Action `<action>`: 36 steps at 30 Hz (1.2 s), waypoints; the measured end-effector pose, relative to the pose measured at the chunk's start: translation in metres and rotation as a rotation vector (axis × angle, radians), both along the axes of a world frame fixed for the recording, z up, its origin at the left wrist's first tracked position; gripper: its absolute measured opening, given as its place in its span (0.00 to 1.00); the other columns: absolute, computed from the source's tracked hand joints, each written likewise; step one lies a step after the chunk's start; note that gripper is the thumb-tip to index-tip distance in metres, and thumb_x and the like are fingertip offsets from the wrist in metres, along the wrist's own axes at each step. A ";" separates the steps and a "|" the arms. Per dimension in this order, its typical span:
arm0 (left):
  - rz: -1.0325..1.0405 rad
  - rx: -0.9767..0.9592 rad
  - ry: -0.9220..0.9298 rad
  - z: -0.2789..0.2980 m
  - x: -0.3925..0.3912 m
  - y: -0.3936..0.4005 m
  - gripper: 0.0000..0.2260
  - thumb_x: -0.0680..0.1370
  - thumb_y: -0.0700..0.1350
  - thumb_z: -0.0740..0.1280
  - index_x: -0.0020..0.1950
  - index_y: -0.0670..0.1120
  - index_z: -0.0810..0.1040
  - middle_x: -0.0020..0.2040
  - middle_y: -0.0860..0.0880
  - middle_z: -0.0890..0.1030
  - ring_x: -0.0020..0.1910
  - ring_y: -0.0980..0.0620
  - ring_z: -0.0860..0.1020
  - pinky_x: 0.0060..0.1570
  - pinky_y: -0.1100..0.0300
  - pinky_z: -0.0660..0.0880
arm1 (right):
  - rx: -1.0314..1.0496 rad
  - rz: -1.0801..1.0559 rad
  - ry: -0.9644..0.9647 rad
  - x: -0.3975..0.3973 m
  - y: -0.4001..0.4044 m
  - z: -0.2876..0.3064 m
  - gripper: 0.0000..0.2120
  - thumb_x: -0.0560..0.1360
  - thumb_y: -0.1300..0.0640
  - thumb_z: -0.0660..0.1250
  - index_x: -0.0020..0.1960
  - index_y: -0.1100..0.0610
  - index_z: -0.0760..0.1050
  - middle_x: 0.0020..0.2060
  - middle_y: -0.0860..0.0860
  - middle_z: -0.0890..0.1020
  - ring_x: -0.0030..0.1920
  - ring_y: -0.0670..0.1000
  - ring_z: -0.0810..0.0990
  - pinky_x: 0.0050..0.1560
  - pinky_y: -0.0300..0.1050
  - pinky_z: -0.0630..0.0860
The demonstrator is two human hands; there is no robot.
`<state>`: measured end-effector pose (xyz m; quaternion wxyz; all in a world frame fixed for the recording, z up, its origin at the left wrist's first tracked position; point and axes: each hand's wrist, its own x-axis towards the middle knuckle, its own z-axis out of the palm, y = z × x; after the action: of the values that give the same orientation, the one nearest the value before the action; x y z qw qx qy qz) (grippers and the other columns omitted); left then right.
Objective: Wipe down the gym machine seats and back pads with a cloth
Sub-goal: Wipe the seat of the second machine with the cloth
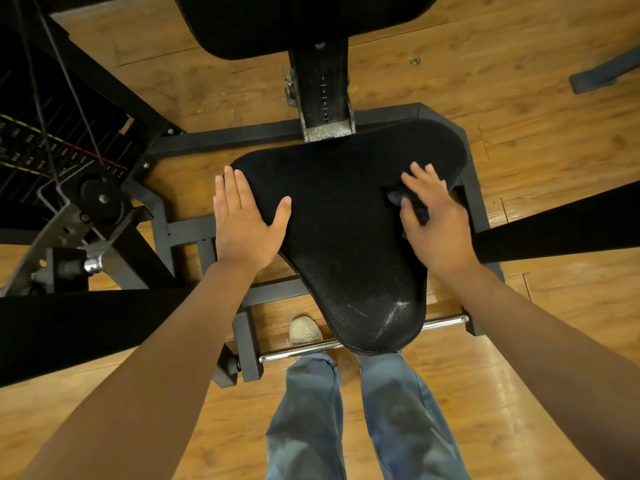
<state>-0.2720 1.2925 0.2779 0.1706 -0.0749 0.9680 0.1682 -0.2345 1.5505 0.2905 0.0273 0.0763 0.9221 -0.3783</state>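
While the head view looks straight down, the left hand (244,225) lies flat on the left edge of the black seat (341,244), fingers straight and thumb spread, its grip wide and holding nothing. Over on the seat's right side the right hand (434,220) presses a dark cloth (407,202) onto the padding, fingers extended and blurred, the cloth showing between thumb and palm. Beyond the seat, the back pad (298,22) sits at the top edge, and jeans-clad legs (360,417) stand on the wooden floor (554,133).
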 end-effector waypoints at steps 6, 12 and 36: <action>0.019 0.003 -0.013 -0.001 -0.001 0.002 0.40 0.80 0.65 0.53 0.80 0.41 0.40 0.81 0.46 0.40 0.79 0.48 0.38 0.77 0.52 0.39 | 0.002 -0.013 0.049 0.034 -0.013 0.002 0.21 0.81 0.58 0.61 0.72 0.62 0.68 0.73 0.55 0.68 0.76 0.53 0.60 0.75 0.56 0.61; 0.019 0.012 0.019 -0.003 0.001 0.001 0.39 0.81 0.64 0.53 0.80 0.41 0.41 0.81 0.45 0.41 0.79 0.47 0.39 0.77 0.52 0.39 | -0.067 0.209 0.012 0.120 -0.019 0.022 0.21 0.81 0.55 0.57 0.73 0.59 0.67 0.74 0.51 0.66 0.77 0.49 0.58 0.75 0.51 0.57; -0.002 0.042 0.044 -0.004 0.003 -0.001 0.39 0.81 0.64 0.53 0.79 0.41 0.40 0.81 0.46 0.40 0.79 0.48 0.38 0.76 0.53 0.38 | 0.166 0.287 0.087 0.085 -0.041 0.014 0.19 0.79 0.57 0.58 0.67 0.62 0.75 0.70 0.55 0.72 0.74 0.52 0.65 0.76 0.48 0.57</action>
<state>-0.2692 1.2913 0.2741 0.1511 -0.0669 0.9678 0.1900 -0.1497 1.5091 0.3049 0.0345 -0.0706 0.9519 -0.2961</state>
